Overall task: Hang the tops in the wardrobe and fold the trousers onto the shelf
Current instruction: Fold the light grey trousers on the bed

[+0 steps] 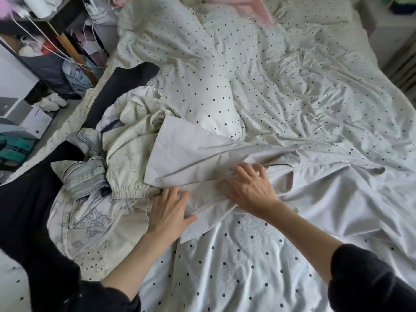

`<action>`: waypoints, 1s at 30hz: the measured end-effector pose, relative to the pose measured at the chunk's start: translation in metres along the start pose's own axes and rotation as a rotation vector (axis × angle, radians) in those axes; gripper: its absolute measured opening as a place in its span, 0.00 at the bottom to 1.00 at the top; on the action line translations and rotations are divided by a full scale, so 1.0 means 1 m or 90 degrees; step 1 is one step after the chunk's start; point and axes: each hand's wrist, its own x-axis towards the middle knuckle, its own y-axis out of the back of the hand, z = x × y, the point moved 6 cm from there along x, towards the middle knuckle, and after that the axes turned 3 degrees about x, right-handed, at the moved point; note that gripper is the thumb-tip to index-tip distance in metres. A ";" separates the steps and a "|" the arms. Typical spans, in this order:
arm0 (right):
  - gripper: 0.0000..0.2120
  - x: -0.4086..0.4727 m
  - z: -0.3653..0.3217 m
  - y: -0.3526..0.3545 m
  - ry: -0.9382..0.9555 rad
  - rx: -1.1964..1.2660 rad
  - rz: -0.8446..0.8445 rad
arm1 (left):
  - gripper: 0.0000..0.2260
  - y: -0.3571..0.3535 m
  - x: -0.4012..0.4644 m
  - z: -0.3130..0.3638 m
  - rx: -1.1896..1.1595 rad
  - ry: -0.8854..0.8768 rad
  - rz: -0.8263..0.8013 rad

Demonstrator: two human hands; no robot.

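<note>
Both my forearms come in from the bottom of the frame, dark sleeves pushed up. My left hand (170, 209) lies flat, fingers straight and spread, pressing the lower edge of the pale grey trousers (191, 154) at centre frame; thumb sits on the fabric's fold. My right hand (252, 188) is just beside it to the right, palm down on the same garment, fingers spread and slightly arched, tips pushing into the cloth. Neither hand grips anything.

Trousers lie spread across the polka-dot bedsheet (225, 266), running from centre left out toward the right edge; a seam line shows near my right hand.

Left of the trousers, touching them: a pile of clothes. Cream patterned garment with an elastic waistband (130, 154) on top, striped blue-grey piece (84, 176) under it at left, printed cream fabric (90, 221) below. A black garment (29, 210) drapes over the bed's left edge, lower left of frame. Another dark piece (121, 79) runs along the edge further up.

Beyond, upper centre: a bunched polka-dot duvet (191, 64). Pink fabric (258, 10) at the top edge. Upper left: cluttered open storage (45, 52) with white cords hanging across it, off the bed.
</note>
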 end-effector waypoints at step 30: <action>0.14 -0.019 0.019 0.002 -0.083 0.000 -0.074 | 0.02 0.043 0.018 0.015 -0.163 -0.065 0.142</action>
